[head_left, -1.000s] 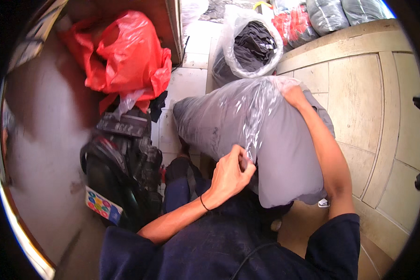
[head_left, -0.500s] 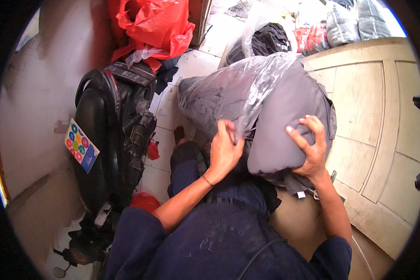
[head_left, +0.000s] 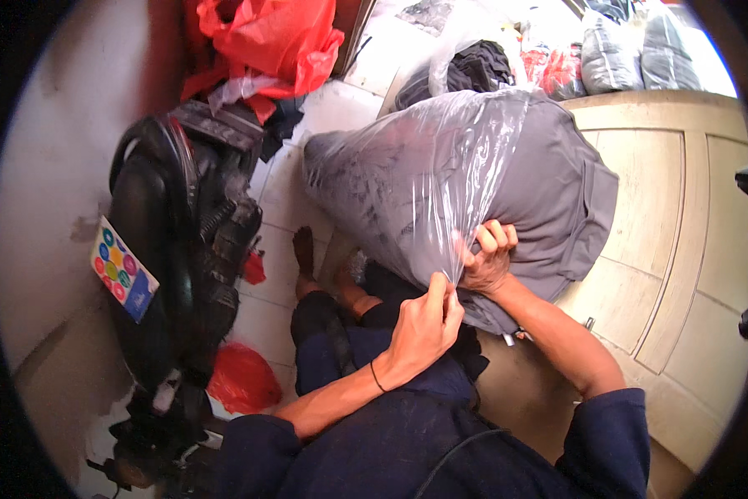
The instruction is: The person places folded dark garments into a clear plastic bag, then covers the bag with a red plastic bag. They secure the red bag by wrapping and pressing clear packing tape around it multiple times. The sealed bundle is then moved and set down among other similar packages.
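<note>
A large grey cloth bundle point(head_left: 548, 166) lies on its side in front of me, its left part inside a clear plastic bag point(head_left: 424, 166). The bag's edge runs across the bundle, leaving the right end bare. My left hand point(head_left: 428, 328) pinches that edge and draws the film taut toward me. Close beside it, my right hand point(head_left: 492, 262) is closed with bent fingers against the grey cloth at the bag's mouth. Its thumb side is partly behind the film.
To the left stands a black motorcycle point(head_left: 153, 224) with a colourful card point(head_left: 124, 270) on its seat. Red plastic bags point(head_left: 278, 41) hang beyond it; another red bag point(head_left: 242, 378) lies on the floor. A pale wooden door point(head_left: 640, 191) is at right, with several filled clear bags point(head_left: 608, 54) behind.
My right hand has moved left from the bundle's bare end to the bag's edge, its fingers curling. My left hand has shifted right and nearer, stretching the film. The bare end now spreads farther right.
</note>
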Action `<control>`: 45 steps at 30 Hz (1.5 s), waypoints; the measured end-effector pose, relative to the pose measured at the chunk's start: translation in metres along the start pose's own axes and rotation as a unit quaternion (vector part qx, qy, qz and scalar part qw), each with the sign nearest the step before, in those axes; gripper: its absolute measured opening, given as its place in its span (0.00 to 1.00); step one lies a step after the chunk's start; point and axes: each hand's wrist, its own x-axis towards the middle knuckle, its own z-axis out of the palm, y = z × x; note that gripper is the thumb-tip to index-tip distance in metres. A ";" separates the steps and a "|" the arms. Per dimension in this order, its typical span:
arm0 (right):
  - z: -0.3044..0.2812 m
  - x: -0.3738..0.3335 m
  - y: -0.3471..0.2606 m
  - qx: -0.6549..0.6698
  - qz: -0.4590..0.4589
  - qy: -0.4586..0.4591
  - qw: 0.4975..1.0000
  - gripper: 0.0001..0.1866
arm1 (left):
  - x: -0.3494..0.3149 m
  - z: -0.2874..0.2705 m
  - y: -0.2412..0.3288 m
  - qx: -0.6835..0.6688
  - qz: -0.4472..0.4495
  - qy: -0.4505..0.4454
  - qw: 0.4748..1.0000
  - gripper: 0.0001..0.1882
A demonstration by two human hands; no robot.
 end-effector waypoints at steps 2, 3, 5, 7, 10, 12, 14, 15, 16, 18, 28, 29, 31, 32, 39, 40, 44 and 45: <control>-0.025 -0.002 0.003 0.061 0.051 -0.014 0.997 0.48 | 0.002 -0.006 0.003 0.025 0.000 -0.033 0.999 0.09; -0.044 0.005 0.006 0.092 0.075 -0.067 0.991 0.46 | 0.009 -0.009 0.006 0.066 0.021 -0.032 0.997 0.10; -0.095 0.025 0.017 0.166 0.112 -0.191 0.961 0.41 | 0.024 -0.017 0.021 0.102 -0.006 -0.068 0.992 0.12; -0.146 0.041 0.052 0.283 0.113 -0.188 0.933 0.31 | 0.048 -0.020 0.047 0.138 -0.030 -0.083 0.986 0.12; -0.177 0.035 0.125 0.022 0.241 0.110 0.964 0.26 | 0.114 0.003 0.093 0.204 0.157 0.005 0.966 0.13; -0.140 0.012 0.165 0.082 0.487 0.157 0.855 0.24 | 0.175 0.048 0.112 0.207 0.323 -0.014 0.923 0.17; -0.080 -0.023 0.166 0.098 0.629 0.033 0.771 0.25 | 0.220 0.100 0.111 0.244 0.405 -0.063 0.879 0.24; -0.051 -0.038 0.158 0.109 0.680 -0.098 0.718 0.27 | 0.242 0.123 0.105 0.301 0.442 -0.071 0.842 0.27; -0.032 -0.050 0.153 0.091 0.667 -0.064 0.737 0.29 | 0.256 0.142 0.095 0.351 0.490 -0.071 0.795 0.30; -0.007 -0.053 0.145 0.104 0.661 -0.057 0.741 0.30 | 0.270 0.159 0.070 0.474 0.347 -0.225 0.777 0.37; -0.125 -0.108 0.073 0.127 0.705 0.117 0.688 0.33 | 0.239 0.177 0.101 0.612 0.252 -0.269 0.699 0.32; -0.111 -0.113 0.061 0.099 0.735 0.060 0.669 0.34 | 0.228 0.191 0.102 0.576 0.355 -0.239 0.696 0.32; -0.087 -0.123 0.054 0.118 0.748 -0.030 0.653 0.38 | 0.196 0.222 0.091 0.371 0.529 -0.291 0.706 0.29; -0.081 -0.130 0.053 0.112 0.737 -0.001 0.666 0.39 | 0.183 0.233 0.082 0.405 0.487 -0.360 0.685 0.29; -0.149 -0.170 -0.065 0.147 0.661 0.245 0.694 0.15 | 0.169 0.249 0.060 0.426 0.481 -0.407 0.649 0.31; -0.152 -0.178 -0.085 0.031 0.671 0.305 0.675 0.06 | 0.164 0.246 0.064 0.424 0.494 -0.397 0.647 0.31; -0.118 -0.206 -0.118 0.234 0.882 0.259 0.318 0.20 | 0.109 0.233 0.066 0.312 0.529 -0.511 0.601 0.31; -0.111 -0.218 -0.121 0.315 0.859 0.274 0.297 0.23 | 0.089 0.227 0.059 0.247 0.556 -0.554 0.569 0.30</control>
